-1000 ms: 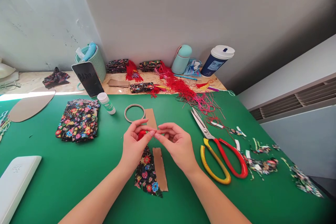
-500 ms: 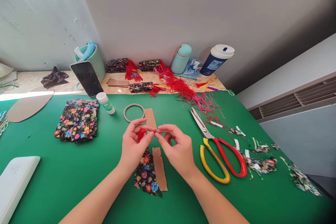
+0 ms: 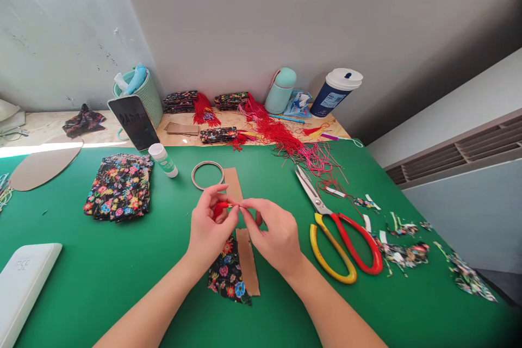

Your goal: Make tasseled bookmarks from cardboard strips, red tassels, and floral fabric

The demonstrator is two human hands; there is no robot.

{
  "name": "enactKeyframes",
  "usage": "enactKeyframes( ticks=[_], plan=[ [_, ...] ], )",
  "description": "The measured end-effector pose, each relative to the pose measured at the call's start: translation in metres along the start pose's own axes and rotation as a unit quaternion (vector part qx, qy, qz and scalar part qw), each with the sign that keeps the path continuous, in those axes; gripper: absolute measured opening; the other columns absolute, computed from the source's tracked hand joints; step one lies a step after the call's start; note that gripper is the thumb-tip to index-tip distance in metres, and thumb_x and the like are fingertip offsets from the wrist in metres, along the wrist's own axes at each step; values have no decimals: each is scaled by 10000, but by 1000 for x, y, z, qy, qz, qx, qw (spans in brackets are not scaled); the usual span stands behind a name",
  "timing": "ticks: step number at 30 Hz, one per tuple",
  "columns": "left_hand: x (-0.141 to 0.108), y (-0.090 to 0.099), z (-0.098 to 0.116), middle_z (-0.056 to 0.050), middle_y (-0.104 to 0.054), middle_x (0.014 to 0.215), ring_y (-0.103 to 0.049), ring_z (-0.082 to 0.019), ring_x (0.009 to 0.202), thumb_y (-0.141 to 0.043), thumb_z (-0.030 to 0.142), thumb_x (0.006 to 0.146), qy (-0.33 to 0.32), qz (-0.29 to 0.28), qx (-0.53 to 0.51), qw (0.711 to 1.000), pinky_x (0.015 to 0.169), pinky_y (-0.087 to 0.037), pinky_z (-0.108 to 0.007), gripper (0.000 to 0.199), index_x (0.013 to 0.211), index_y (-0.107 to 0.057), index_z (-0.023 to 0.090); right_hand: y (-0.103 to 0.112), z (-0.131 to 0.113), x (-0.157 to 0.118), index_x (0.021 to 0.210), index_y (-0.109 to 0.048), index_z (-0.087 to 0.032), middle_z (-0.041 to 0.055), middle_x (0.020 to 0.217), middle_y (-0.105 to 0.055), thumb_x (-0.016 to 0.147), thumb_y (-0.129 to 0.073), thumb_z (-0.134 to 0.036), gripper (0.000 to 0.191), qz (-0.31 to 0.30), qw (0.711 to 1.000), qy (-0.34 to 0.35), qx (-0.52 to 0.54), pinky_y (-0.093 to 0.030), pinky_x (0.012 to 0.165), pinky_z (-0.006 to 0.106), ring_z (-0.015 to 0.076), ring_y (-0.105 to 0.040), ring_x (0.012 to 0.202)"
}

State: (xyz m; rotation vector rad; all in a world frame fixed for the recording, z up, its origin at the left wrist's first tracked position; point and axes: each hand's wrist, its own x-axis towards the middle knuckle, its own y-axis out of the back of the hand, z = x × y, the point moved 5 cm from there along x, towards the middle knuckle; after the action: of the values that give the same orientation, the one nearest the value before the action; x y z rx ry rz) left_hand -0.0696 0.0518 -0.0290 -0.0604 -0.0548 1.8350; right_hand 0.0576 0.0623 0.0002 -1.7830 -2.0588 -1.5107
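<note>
A small red tassel [image 3: 221, 208] with a bit of yellow at its top is held in my left hand [image 3: 212, 220], thumb and forefinger pinched on it. My right hand [image 3: 275, 231] meets it there, its thumb and forefinger closed at the tassel's top end, on what looks like its thin cord. Below the hands a black floral cloth piece [image 3: 229, 274] lies on the green table, partly covered by my left hand. Beside it is a brown cardboard strip [image 3: 248, 263]. Another cardboard strip [image 3: 234, 182] lies just beyond my fingers.
Large scissors [image 3: 326, 215] with yellow and red handles lie right of my hands, cloth scraps [image 3: 403, 254] further right. Left are a floral cloth stack [image 3: 118, 187], a glue stick [image 3: 163, 160] and a tape ring [image 3: 207, 175]. Red tassels [image 3: 277, 133], a flask [image 3: 281, 91] and a cup [image 3: 336, 92] stand behind.
The fingers of my right hand have curled and turned slightly at the tassel's top end. The tassel's red and yellow part shows a little more; my left hand has barely moved.
</note>
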Motion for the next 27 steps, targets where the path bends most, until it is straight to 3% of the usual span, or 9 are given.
enactKeyframes(
  ticks=[7, 14, 20, 23, 27],
  plan=[
    [0, 0, 2, 37, -610, 760, -364, -14, 430, -634, 130, 682, -9, -13, 29, 999, 438, -331, -158, 479, 1124, -473, 220, 0, 7, 1, 895, -594, -228, 8, 745, -679, 832, -551, -182, 89, -17, 983, -132, 124, -445, 490, 246, 106, -489, 474],
    [3, 0, 7, 12, -663, 718, -535, -72, 524, -663, 184, 696, 52, -17, -66, 996, 494, -393, -173, 472, 1104, -425, 202, -4, 22, -1, 854, -587, -216, -8, 725, -652, 779, -638, -268, 104, -22, 929, -264, 257, -353, 433, 220, 80, -414, 457],
    [1, -2, 11, -21, -691, 763, -579, -94, 582, -710, 221, 688, 47, -30, -75, 996, 532, -426, -191, 490, 1087, -427, 196, -2, 22, 0, 807, -582, -203, 0, 704, -645, 766, -654, -295, 124, -22, 922, -279, 268, -303, 416, 224, 74, -353, 440],
    [0, -2, 11, -24, -693, 782, -573, -87, 576, -700, 222, 709, 26, -32, -53, 998, 506, -407, -181, 479, 1101, -426, 204, -1, 20, -1, 798, -578, -211, -17, 658, -620, 781, -629, -283, 90, -28, 935, -263, 235, -300, 416, 227, 77, -335, 429],
    [-1, 0, 9, -17, -690, 772, -541, -72, 534, -681, 210, 720, -7, -18, -3, 1000, 465, -373, -172, 454, 1110, -449, 205, 1, 16, 0, 797, -590, -220, -73, 495, -456, 800, -600, -251, 33, -31, 964, -212, 156, -287, 427, 232, 80, -292, 403]
  ],
)
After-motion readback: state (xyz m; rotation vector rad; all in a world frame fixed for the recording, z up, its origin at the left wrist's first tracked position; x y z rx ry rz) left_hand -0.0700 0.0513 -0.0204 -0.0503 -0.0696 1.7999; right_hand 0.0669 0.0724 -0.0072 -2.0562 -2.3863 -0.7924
